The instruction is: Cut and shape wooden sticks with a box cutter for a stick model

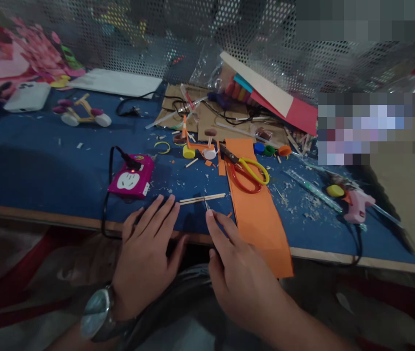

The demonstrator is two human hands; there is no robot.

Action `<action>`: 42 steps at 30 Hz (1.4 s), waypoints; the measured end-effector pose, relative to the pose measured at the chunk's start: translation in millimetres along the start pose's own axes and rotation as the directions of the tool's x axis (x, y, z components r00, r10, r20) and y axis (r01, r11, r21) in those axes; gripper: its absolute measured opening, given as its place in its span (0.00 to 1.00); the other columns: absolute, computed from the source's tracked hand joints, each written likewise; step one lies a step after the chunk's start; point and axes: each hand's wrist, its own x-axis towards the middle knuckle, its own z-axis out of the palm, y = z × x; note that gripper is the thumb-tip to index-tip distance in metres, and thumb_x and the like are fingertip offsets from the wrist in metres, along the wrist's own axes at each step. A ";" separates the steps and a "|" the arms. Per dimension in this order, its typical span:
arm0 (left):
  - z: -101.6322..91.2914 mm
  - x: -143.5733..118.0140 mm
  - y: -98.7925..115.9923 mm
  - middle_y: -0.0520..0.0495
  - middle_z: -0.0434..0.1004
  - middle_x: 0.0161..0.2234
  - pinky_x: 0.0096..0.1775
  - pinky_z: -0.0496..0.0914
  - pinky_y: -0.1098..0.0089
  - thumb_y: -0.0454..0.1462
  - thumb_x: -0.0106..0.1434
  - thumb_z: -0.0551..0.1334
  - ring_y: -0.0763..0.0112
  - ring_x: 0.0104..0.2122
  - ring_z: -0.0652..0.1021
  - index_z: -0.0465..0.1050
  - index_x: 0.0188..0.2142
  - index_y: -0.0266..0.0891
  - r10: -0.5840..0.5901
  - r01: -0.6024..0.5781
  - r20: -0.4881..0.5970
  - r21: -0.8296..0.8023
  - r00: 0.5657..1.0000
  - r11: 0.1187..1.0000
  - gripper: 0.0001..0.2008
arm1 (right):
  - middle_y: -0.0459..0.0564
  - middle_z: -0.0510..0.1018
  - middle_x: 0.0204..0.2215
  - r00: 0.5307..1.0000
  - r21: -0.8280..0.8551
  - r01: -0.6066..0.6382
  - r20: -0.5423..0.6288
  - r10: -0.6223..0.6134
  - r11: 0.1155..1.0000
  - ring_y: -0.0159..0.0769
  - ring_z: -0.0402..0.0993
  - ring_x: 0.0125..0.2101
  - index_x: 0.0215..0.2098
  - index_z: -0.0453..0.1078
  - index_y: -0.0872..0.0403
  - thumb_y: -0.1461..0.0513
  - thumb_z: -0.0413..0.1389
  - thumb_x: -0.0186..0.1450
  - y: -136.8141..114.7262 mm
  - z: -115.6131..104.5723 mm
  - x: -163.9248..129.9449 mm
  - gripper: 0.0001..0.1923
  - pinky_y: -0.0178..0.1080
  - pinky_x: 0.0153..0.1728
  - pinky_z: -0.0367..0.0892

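My left hand (145, 251) lies flat on the blue table (47, 165) near the front edge, fingers spread, its fingertips touching the left end of a pair of thin wooden sticks (202, 198). A watch sits on that wrist. My right hand (235, 265) rests at the table edge with the index finger stretched out; a small thin pointed object sticks up at its fingertip, just under the sticks. Whether it is pinched I cannot tell. A long orange paper strip (256, 214) lies right beside this hand.
Red-and-yellow scissors (247, 170) lie on the orange strip. A pink power socket (132, 178) with a black cable sits left. A pink glue gun (355, 204) lies right. Bottle caps, an orange stick model (196, 146), cardboard, a small toy bike (83, 114) and scraps fill the back.
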 end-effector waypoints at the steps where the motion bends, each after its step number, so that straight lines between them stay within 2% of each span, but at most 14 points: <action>1: 0.3 0.7 0.5 0.33 0.70 0.72 0.67 0.59 0.42 0.38 0.75 0.60 0.43 0.72 0.69 0.63 0.72 0.34 0.003 -0.003 0.006 0.006 1.000 1.000 0.29 | 0.62 0.58 0.79 1.000 -0.003 0.003 -0.004 -0.003 1.000 0.60 0.77 0.65 0.81 0.52 0.59 0.63 0.45 0.74 0.4 0.4 -0.1 0.38 0.60 0.55 0.84; 10: 2.4 5.8 2.1 0.34 0.72 0.71 0.65 0.60 0.41 0.39 0.76 0.58 0.43 0.70 0.72 0.66 0.71 0.34 0.000 0.000 -0.011 0.022 1.000 1.000 0.27 | 0.62 0.58 0.79 1.000 -0.024 0.011 0.003 -0.011 1.000 0.61 0.74 0.67 0.81 0.51 0.59 0.63 0.44 0.74 0.7 -0.6 1.4 0.38 0.60 0.52 0.85; 16: 2.3 5.3 0.7 0.34 0.72 0.71 0.65 0.60 0.42 0.40 0.76 0.58 0.44 0.70 0.72 0.64 0.72 0.34 -0.002 0.002 -0.009 0.016 1.000 1.000 0.28 | 0.61 0.58 0.79 1.000 -0.024 0.010 0.001 -0.010 1.000 0.61 0.76 0.65 0.81 0.51 0.59 0.63 0.43 0.75 1.6 -0.3 -0.1 0.37 0.62 0.54 0.84; 24: -0.7 2.8 -4.3 0.31 0.73 0.69 0.65 0.64 0.44 0.40 0.75 0.60 0.44 0.68 0.74 0.63 0.73 0.32 -0.017 0.015 -0.069 -0.020 0.997 1.000 0.30 | 0.64 0.58 0.78 1.000 -0.021 0.004 0.002 -0.004 1.000 0.62 0.78 0.63 0.81 0.51 0.59 0.63 0.43 0.75 0.7 -1.4 0.8 0.37 0.63 0.51 0.85; 32: 2.5 8.9 7.2 0.34 0.70 0.72 0.66 0.61 0.43 0.40 0.77 0.58 0.44 0.71 0.70 0.63 0.72 0.32 0.061 -0.061 0.028 0.015 0.998 0.998 0.28 | 0.64 0.60 0.78 1.000 -0.034 0.012 -0.012 -0.013 0.999 0.61 0.79 0.63 0.81 0.52 0.59 0.63 0.44 0.74 1.4 -1.2 2.1 0.37 0.61 0.51 0.85; 38: 2.6 9.0 2.6 0.30 0.70 0.72 0.66 0.65 0.44 0.40 0.75 0.60 0.43 0.71 0.70 0.62 0.72 0.30 -0.032 0.031 -0.044 -0.010 0.999 0.999 0.30 | 0.63 0.60 0.78 1.000 -0.033 0.019 -0.015 -0.020 0.999 0.61 0.79 0.63 0.81 0.52 0.58 0.63 0.43 0.74 2.5 -0.7 -0.4 0.37 0.61 0.51 0.85; 42: 3.0 7.7 0.9 0.30 0.72 0.70 0.65 0.65 0.42 0.41 0.75 0.60 0.41 0.70 0.71 0.64 0.71 0.32 -0.038 0.038 -0.029 0.004 0.999 0.999 0.28 | 0.62 0.60 0.78 1.000 -0.033 0.022 -0.020 -0.023 0.999 0.61 0.77 0.65 0.81 0.52 0.59 0.63 0.43 0.74 2.8 0.0 -2.3 0.37 0.60 0.51 0.85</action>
